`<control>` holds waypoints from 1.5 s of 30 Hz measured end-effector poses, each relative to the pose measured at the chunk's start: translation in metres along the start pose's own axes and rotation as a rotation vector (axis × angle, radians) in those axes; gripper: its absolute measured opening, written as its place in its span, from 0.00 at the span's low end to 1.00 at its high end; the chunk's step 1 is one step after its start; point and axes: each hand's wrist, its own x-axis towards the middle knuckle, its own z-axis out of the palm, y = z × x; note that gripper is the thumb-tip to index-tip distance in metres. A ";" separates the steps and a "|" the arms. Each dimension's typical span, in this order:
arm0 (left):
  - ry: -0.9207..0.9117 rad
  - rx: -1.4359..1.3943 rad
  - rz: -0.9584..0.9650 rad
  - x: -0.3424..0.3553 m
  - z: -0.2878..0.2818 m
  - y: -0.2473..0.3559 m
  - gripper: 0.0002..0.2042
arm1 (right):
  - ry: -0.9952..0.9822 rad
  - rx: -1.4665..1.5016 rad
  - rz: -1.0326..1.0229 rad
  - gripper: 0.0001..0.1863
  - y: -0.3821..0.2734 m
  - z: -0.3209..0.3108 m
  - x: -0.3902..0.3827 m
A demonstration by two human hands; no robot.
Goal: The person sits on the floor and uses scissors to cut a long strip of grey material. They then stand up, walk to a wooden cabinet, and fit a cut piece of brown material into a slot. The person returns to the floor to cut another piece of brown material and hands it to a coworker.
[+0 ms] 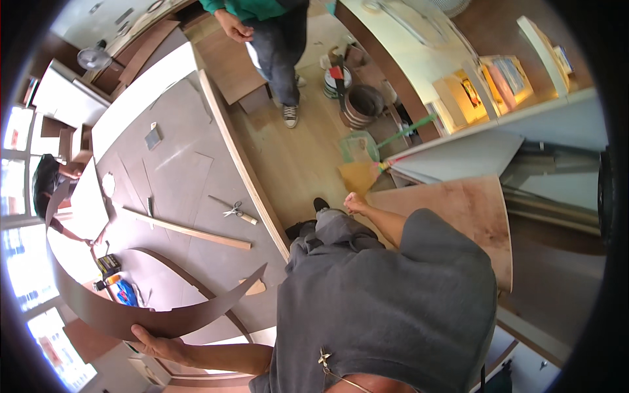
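Note:
My left hand (157, 344) grips the lower edge of a long, thin brown strip (124, 319), thumb on its face. The strip bends in a wide curve above the workbench (190, 131), one end tapering near my body, the other rising at the far left. My right hand (356, 203) is closed in a loose fist by my leg, with nothing visible in it. Below the strip lies a curved panel with a dark edge (171, 267). Scissors (233, 209), a wooden-handled tool (249, 219) and a narrow wood strip (196, 233) rest on the bench.
A person in dark clothes (47, 187) stands at the far left, near the strip's raised end. Another, in a green top (262, 9), stands beyond the bench. Buckets (362, 105), a green dustpan (358, 145) and a broom (367, 173) occupy the floor. A wood panel (452, 213) is at my right.

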 end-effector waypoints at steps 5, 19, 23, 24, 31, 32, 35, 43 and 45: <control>-0.025 -0.053 -0.060 -0.013 0.020 0.014 0.32 | -0.040 -0.126 0.021 0.07 0.075 -0.015 -0.007; -0.075 -0.244 0.049 0.022 -0.016 0.044 0.28 | -0.087 0.530 -0.081 0.08 0.029 -0.043 -0.022; 0.158 -0.169 0.109 0.007 -0.069 0.041 0.26 | -0.182 0.197 -0.086 0.08 0.071 -0.026 -0.012; 0.164 -0.187 0.122 0.008 -0.073 0.036 0.25 | -0.194 0.168 -0.075 0.08 0.079 -0.026 -0.013; 0.145 -0.074 0.113 -0.032 -0.172 0.031 0.21 | -0.366 0.008 -0.194 0.08 0.007 0.020 0.015; 0.242 -0.026 0.080 -0.038 -0.176 0.031 0.20 | -0.375 0.016 -0.207 0.08 -0.013 0.027 0.020; 0.498 0.172 0.063 -0.060 -0.201 0.008 0.18 | -0.391 0.005 -0.145 0.09 -0.108 0.054 0.012; 0.514 0.199 -0.060 -0.066 -0.245 -0.005 0.22 | -0.496 -0.050 -0.306 0.10 -0.259 0.131 -0.002; 0.549 0.165 -0.078 -0.064 -0.254 -0.008 0.23 | -0.503 -0.056 -0.320 0.10 -0.266 0.151 -0.013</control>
